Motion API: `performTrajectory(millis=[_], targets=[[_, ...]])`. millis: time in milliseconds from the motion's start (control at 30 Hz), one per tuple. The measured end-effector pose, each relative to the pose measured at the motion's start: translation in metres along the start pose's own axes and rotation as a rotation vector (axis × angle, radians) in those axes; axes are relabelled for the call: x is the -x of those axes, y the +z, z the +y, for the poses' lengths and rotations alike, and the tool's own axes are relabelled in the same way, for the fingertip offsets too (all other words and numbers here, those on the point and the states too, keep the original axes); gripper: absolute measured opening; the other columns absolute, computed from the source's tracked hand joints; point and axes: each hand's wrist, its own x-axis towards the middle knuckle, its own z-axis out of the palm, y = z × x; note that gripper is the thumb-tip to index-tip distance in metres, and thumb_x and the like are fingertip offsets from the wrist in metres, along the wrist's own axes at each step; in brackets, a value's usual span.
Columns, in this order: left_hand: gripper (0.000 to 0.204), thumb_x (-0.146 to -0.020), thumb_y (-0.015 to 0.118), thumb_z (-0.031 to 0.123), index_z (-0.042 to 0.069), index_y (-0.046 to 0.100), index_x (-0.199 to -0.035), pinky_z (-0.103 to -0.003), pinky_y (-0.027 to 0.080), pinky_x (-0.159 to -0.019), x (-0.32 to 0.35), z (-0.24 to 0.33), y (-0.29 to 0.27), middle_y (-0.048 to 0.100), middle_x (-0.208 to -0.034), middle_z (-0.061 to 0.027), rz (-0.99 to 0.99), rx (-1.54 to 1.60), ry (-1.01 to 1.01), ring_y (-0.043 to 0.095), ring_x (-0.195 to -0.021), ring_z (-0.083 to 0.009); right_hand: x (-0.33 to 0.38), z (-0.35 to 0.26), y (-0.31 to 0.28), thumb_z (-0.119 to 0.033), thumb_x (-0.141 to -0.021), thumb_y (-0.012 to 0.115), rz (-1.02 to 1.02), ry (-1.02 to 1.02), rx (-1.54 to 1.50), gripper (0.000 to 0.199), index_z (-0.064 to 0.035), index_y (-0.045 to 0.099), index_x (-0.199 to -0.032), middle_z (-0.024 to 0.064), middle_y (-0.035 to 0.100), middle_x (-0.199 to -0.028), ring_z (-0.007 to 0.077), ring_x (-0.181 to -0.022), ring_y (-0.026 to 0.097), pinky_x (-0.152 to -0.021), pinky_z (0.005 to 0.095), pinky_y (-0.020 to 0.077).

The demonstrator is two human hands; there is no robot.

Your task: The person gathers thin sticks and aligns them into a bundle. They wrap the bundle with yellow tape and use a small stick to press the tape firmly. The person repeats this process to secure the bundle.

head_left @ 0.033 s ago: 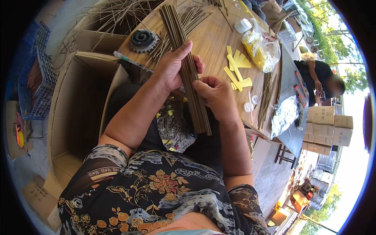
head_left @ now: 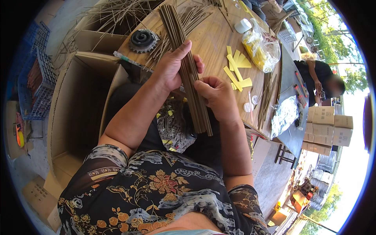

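Observation:
A bundle of thin brown sticks [head_left: 189,84] slants across the middle, its upper end over the table and its lower end above my lap. My left hand [head_left: 172,68] wraps round the bundle near its middle, thumb laid across the front. A little lower, my right hand [head_left: 217,96] pinches at the bundle's right side with its fingers curled in. Behind the upper end, more loose brown sticks [head_left: 196,19] lie on the wooden table [head_left: 213,37]. Yellow paper strips [head_left: 237,66] are fanned out on the table to the right of my hands.
A black coil on a toothed disc [head_left: 143,40] sits at the table's left edge. An open cardboard box [head_left: 84,102] stands left of my arm. Beyond the strips lie a plastic bag with yellow contents [head_left: 258,47] and a white tub [head_left: 243,26]. Another person [head_left: 319,80] works at far right.

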Motion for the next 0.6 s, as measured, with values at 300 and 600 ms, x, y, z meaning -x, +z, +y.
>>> performTrajectory(millis=[300, 600], targets=[[0.027, -0.082, 0.059, 0.035, 0.010, 0.052, -0.074, -0.033, 0.051, -0.060, 0.000, 0.005, 0.003, 0.057, -0.070, -0.0075, 0.067, -0.017, 0.038, 0.058, -0.065, -0.0206, 0.008, -0.006, -0.007, -0.016, -0.077, 0.063, -0.056, 0.008, -0.130, 0.016, -0.0010, 0.058, -0.080, -0.0028, 0.051, -0.060, 0.0034, -0.049, 0.042, -0.045, 0.0163, 0.0312], [0.024, -0.084, 0.059, 0.027, 0.011, 0.048, -0.070, -0.022, 0.036, -0.040, -0.004, 0.030, -0.012, 0.049, -0.056, 0.0006, -0.012, 0.120, 0.082, 0.044, -0.044, -0.0078, -0.035, -0.006, -0.035, -0.015, -0.076, 0.062, 0.220, -0.058, -0.108, 0.018, 0.0015, 0.057, -0.072, 0.0007, 0.051, -0.058, 0.0072, -0.048, 0.044, -0.045, 0.0208, 0.0367]])
